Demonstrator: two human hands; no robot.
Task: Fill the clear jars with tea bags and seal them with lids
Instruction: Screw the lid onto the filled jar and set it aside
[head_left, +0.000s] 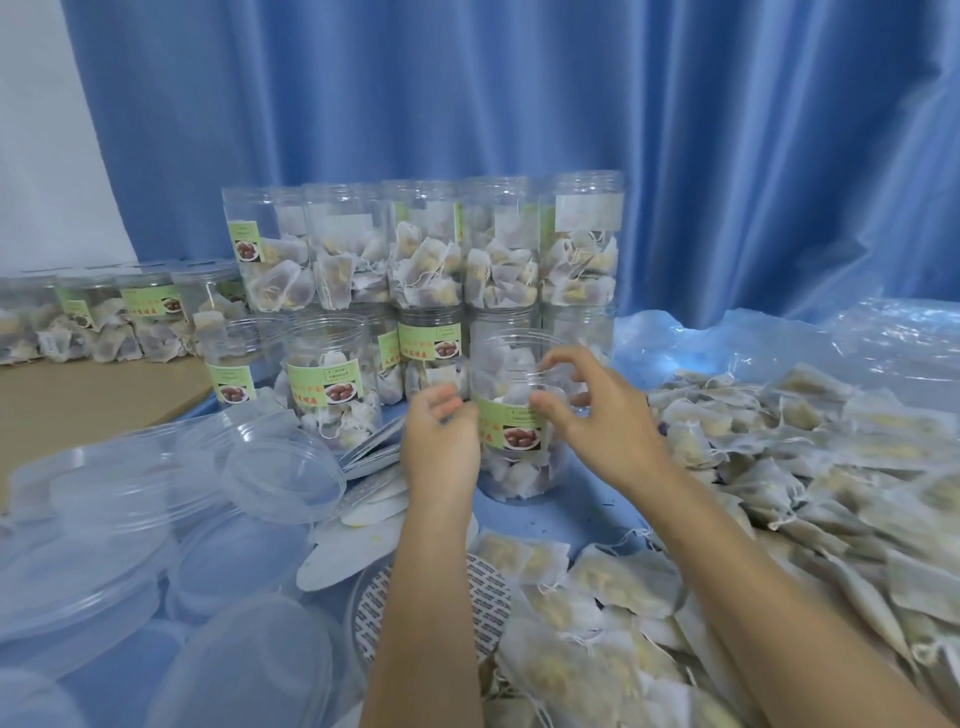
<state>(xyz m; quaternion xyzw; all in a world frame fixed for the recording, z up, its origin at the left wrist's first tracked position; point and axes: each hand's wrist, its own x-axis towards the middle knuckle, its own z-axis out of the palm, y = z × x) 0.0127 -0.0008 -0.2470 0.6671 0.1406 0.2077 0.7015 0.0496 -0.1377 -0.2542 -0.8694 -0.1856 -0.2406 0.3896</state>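
Jar (511, 415), clear and lidless, stands upright just below the middle of the frame on blue sheet (587, 499), partly filled with tea bags and bearing a green label toward the camera. Both forearms reach up from the bottom edge to it. Left hand (441, 441) sits against the jar's left side, fingers curled toward the wall; blur keeps it unclear whether they grip it or only touch. Right hand (597, 410) is at the jar's right side near the rim, fingers spread and bent, thumb across the front of the wall above the label, fingertips partly seen through the plastic; it holds no tea bag.

Behind the jar, stacked jars (431, 244) in two tiers rise in the middle, the lower tier partly hidden by the hands and the front jar. More filled jars (93, 317) with lids on line the left edge, cut off by the frame. Clear lids (208, 499) pile in the lower left, blurred and overlapping. Round seal liners (363, 540) lie under the left forearm, one printed disc mostly covered by it. Loose tea bags (779, 467) heap across the right and run off the frame. Blue curtain (571, 104) fills the top.
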